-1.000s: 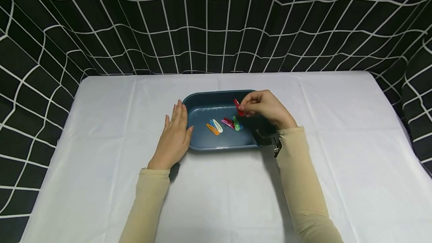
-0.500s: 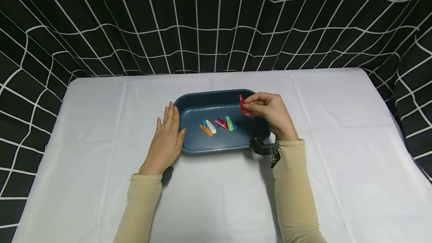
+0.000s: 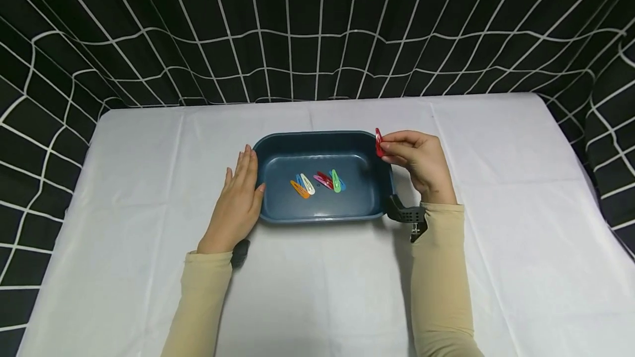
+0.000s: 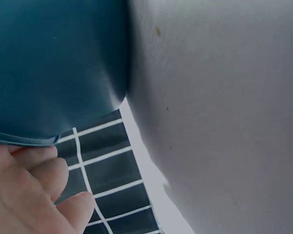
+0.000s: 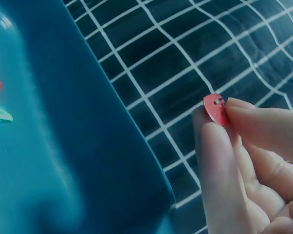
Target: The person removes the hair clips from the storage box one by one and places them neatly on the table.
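Note:
My right hand (image 3: pixel 420 161) pinches a red snap hair clip (image 3: pixel 379 142) between thumb and fingertips, held up over the right rim of a dark blue tray (image 3: pixel 322 219). In the right wrist view the red hair clip (image 5: pixel 215 109) shows its end between the fingers. My left hand (image 3: pixel 233 203) lies with straight fingers against the tray's left end. Inside the tray are an orange hair clip (image 3: pixel 300 189), a white one (image 3: pixel 308 184), a green one (image 3: pixel 336 180) and several others in blue, pink and red, in two small groups.
A white cloth (image 3: pixel 317 291) covers the table beneath the tray. Black fabric with white netting (image 3: pixel 307 32) stands behind and at both sides. A black strap (image 3: pixel 407 214) on the right wrist sits close to the tray's lower right corner.
My right hand has carried the red hair clip rightward, from above the tray's inside to its right rim. My left hand stays at the left end. The head view shifts a little.

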The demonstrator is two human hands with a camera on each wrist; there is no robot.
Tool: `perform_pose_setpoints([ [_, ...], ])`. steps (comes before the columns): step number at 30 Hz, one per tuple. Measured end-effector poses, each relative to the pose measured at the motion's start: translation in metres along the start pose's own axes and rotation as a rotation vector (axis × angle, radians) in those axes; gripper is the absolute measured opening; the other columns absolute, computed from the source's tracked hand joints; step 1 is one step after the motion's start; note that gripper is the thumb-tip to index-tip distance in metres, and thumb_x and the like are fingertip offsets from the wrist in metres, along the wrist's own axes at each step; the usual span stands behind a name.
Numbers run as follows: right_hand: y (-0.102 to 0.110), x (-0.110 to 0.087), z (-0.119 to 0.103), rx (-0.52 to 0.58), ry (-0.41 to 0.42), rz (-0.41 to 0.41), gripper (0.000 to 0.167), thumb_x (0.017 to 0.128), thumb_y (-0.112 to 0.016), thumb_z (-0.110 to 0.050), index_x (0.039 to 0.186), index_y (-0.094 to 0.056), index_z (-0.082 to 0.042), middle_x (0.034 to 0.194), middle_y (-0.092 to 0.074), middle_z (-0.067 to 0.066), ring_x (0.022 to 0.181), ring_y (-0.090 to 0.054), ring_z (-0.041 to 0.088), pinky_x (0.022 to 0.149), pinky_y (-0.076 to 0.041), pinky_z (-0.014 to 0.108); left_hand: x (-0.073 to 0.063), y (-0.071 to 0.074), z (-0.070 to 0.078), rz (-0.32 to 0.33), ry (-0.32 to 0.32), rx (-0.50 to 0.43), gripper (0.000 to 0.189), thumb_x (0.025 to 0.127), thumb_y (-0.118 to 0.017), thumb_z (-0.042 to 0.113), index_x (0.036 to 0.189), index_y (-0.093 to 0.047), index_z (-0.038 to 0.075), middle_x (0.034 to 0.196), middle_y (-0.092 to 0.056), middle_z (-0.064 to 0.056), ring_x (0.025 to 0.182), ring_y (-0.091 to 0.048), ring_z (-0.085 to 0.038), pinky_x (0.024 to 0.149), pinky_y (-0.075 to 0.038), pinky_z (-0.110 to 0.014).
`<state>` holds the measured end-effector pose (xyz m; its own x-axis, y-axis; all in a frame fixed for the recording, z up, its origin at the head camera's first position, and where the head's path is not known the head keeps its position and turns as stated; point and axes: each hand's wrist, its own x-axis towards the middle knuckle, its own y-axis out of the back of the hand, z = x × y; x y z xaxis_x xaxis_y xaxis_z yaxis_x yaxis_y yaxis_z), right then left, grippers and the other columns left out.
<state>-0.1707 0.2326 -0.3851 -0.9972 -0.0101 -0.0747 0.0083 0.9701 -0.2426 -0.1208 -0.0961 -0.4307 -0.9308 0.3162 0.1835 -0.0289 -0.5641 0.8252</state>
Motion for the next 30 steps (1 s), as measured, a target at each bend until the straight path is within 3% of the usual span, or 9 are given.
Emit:
perform_pose_setpoints([
  [11, 0.030, -0.001, 0.000, 0.098, -0.044, 0.101, 0.012, 0.081, -0.066, 0.011, 0.079, -0.073, 0.001, 0.075, -0.070, 0.009, 0.063, -0.067, 0.015, 0.059, -0.053, 0.022, 0.002, 0.001, 0.003, 0.016, 0.015, 0.007, 0.060, 0.101, -0.042, 0.019, 0.147, -0.014, -0.008, 0.156, -0.006, -0.018, 0.143, -0.010, -0.032, 0.110, -0.010, -0.055],
  [30, 0.061, 0.002, 0.036, -0.008, -0.201, 0.134, 0.010, 0.082, -0.068, 0.006, 0.080, -0.074, -0.003, 0.076, -0.071, 0.005, 0.066, -0.066, 0.010, 0.060, -0.053, 0.020, -0.001, -0.001, 0.002, 0.007, 0.034, -0.001, 0.060, 0.101, -0.042, 0.020, 0.147, -0.014, -0.008, 0.156, -0.006, -0.017, 0.143, -0.007, -0.029, 0.110, -0.009, -0.056],
])
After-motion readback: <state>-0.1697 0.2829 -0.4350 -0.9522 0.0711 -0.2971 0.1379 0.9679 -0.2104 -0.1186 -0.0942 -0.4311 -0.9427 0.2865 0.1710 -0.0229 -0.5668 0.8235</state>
